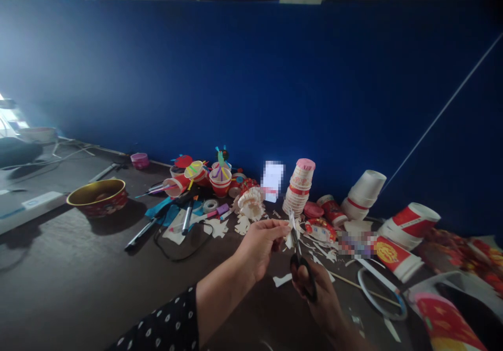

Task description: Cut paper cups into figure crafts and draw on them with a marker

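My right hand (316, 291) grips a pair of scissors (296, 251) by the black handles, blades pointing up and away from me. Close beside the blades, my left hand (259, 246) pinches a small white paper piece (290, 240), which is partly hidden by the fingers and blades. Whether the blades are biting into the paper I cannot tell. White paper scraps (282, 280) lie on the dark table beneath both hands. Just beyond the scissor tips stands a stack of paper cups (297, 194) with a pink top.
A gold-rimmed red bowl (97, 199) stands at the left. Markers (187, 217), a tape roll (210, 206) and decorated cups (220, 182) spread across the middle. More paper cups (363, 194) and a pale hoop (381, 293) lie right. A blue partition (236, 78) closes the back.
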`<act>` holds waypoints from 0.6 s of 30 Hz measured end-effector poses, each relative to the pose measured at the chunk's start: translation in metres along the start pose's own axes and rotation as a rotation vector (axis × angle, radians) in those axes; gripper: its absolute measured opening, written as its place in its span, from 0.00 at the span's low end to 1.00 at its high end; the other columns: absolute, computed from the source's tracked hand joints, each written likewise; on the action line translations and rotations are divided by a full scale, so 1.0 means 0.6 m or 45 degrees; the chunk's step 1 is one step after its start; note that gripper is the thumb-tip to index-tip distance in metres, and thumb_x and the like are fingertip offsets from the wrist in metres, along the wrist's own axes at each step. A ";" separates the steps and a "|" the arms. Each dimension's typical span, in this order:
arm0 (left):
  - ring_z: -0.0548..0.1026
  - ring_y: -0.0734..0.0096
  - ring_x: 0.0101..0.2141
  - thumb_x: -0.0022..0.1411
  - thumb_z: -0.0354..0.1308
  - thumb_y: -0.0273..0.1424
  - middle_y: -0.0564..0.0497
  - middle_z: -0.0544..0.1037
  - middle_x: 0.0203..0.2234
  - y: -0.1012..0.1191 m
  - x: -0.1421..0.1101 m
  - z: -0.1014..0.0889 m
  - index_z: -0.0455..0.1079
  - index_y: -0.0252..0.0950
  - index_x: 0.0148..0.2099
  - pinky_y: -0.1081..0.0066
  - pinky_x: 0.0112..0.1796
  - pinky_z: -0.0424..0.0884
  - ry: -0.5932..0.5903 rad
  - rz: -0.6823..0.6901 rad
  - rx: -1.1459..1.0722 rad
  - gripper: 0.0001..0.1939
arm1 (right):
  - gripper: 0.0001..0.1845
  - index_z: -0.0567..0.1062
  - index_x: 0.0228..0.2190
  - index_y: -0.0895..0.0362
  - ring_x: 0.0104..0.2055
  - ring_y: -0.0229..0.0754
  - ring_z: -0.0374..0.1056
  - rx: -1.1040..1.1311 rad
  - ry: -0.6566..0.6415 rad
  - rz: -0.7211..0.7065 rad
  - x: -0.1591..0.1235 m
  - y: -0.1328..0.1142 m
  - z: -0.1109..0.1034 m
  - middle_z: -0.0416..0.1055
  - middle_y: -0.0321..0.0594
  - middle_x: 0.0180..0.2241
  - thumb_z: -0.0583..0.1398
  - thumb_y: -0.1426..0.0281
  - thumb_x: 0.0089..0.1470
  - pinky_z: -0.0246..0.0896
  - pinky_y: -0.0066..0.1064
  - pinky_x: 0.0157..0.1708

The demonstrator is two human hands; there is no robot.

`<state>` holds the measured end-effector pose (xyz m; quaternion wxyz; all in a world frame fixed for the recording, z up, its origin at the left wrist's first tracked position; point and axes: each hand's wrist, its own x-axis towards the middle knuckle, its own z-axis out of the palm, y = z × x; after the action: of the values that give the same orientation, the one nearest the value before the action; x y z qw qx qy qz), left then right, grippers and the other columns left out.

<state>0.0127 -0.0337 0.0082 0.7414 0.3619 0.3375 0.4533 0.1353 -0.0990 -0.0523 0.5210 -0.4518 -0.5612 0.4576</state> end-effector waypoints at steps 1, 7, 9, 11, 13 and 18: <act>0.57 0.84 0.16 0.39 0.63 0.27 0.57 0.64 0.13 0.001 0.000 0.000 0.71 0.30 0.25 0.77 0.20 0.51 0.003 -0.002 0.003 0.07 | 0.25 0.61 0.19 0.57 0.18 0.30 0.42 -0.002 -0.001 -0.003 0.000 -0.001 0.000 0.47 0.29 0.16 0.52 0.47 0.46 0.38 0.24 0.16; 0.57 0.84 0.16 0.37 0.63 0.26 0.56 0.65 0.13 0.006 0.001 -0.001 0.72 0.31 0.24 0.77 0.20 0.51 0.013 -0.018 0.004 0.07 | 0.25 0.61 0.19 0.57 0.18 0.30 0.42 0.024 -0.017 0.003 0.001 0.002 -0.002 0.48 0.29 0.17 0.52 0.47 0.46 0.38 0.25 0.16; 0.57 0.84 0.16 0.37 0.63 0.26 0.56 0.65 0.14 0.007 0.001 -0.001 0.72 0.31 0.24 0.77 0.20 0.52 0.010 -0.010 0.003 0.06 | 0.25 0.61 0.19 0.57 0.18 0.30 0.42 0.043 -0.017 0.020 0.001 0.002 -0.001 0.48 0.29 0.16 0.53 0.47 0.45 0.38 0.25 0.16; 0.57 0.84 0.16 0.37 0.63 0.25 0.56 0.65 0.14 0.009 0.000 -0.002 0.72 0.31 0.24 0.77 0.20 0.52 0.006 -0.007 0.001 0.06 | 0.25 0.60 0.18 0.57 0.18 0.30 0.42 0.064 -0.012 0.032 0.001 0.001 -0.001 0.47 0.29 0.16 0.53 0.47 0.44 0.38 0.24 0.16; 0.57 0.84 0.16 0.37 0.63 0.25 0.56 0.65 0.14 0.010 0.000 -0.002 0.72 0.30 0.24 0.77 0.20 0.52 0.008 -0.012 -0.001 0.06 | 0.25 0.59 0.18 0.57 0.18 0.30 0.42 0.068 -0.007 0.032 0.001 -0.001 0.000 0.47 0.29 0.16 0.54 0.47 0.45 0.38 0.24 0.16; 0.57 0.84 0.16 0.37 0.63 0.25 0.56 0.65 0.13 0.014 0.001 -0.003 0.72 0.30 0.24 0.78 0.19 0.52 0.004 -0.012 0.025 0.06 | 0.25 0.62 0.19 0.58 0.18 0.30 0.43 0.042 -0.021 0.055 -0.002 -0.002 -0.002 0.48 0.29 0.17 0.53 0.47 0.46 0.38 0.25 0.16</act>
<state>0.0077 -0.0299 0.0139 0.7393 0.3669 0.3450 0.4471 0.1365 -0.1005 -0.0511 0.5137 -0.4516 -0.5478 0.4817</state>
